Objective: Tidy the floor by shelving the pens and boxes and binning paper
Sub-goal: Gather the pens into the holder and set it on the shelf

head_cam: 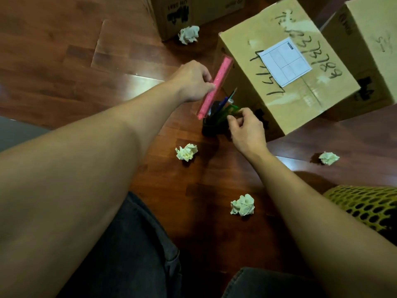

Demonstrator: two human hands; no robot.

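Pink ruler, pinched between the fingers and thumb of the left hand, stands with its lower end at the mouth of the black pen holder on the wooden floor, just beside the large cardboard box. Its long axis tilts, upper end pointing away and to the right, toward the box. Right hand pinches a green item at the holder's rim; what it is cannot be told. Judged best practice: steady the holder, lower the ruler endwise among the pens. Crumpled paper balls lie well apart.
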